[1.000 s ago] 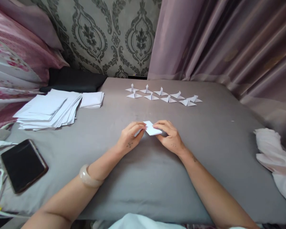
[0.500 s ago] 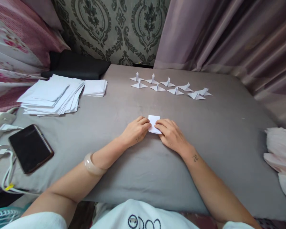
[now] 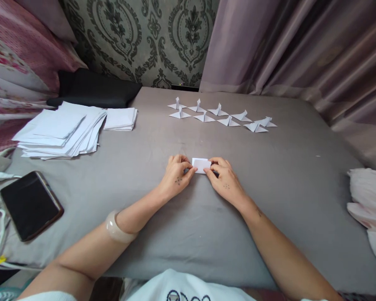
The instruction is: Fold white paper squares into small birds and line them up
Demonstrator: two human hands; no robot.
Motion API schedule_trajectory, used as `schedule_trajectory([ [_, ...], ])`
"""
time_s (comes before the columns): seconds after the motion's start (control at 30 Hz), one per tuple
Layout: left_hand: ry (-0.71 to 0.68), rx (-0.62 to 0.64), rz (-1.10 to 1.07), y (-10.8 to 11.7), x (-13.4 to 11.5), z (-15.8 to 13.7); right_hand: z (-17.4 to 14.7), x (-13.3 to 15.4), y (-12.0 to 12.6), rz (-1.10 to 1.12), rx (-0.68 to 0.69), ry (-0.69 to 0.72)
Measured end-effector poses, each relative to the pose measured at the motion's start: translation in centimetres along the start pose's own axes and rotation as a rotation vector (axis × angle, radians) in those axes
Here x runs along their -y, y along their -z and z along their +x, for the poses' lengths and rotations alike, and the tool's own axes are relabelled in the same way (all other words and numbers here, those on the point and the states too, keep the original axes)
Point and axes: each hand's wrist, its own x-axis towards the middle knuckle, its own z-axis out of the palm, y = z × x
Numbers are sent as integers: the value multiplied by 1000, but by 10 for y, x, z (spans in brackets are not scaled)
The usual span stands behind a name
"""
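Note:
A small folded piece of white paper point(image 3: 201, 165) is held level between my two hands, just over the grey cloth-covered surface point(image 3: 188, 217). My left hand point(image 3: 177, 173) pinches its left edge with thumb and fingers. At its right edge, my right hand point(image 3: 222, 175) grips the paper the same way, thumb in front. The fingertips behind the paper are partly hidden. Beyond the hands stand several folded white paper birds point(image 3: 228, 121) in two rows, wings spread.
To the left lie a large stack of white paper sheets point(image 3: 59, 129) and a smaller stack of paper point(image 3: 120, 119). A phone point(image 3: 31, 205) rests near white cables point(image 3: 0, 238). A black folded item point(image 3: 97, 88) sits at the back left, and white crumpled cloth point(image 3: 368, 200) at the right edge.
The paper, upright and narrow before, now shows a wider, lower shape with a fold across it. Both hands have shifted to pinch its sides. The view has moved slightly.

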Motion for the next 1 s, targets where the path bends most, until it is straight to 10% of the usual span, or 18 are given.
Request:
schedule_trajectory([
  [1.0, 82, -79, 107, -12, -1, 6, 10, 5, -17, -151, -129, -133],
])
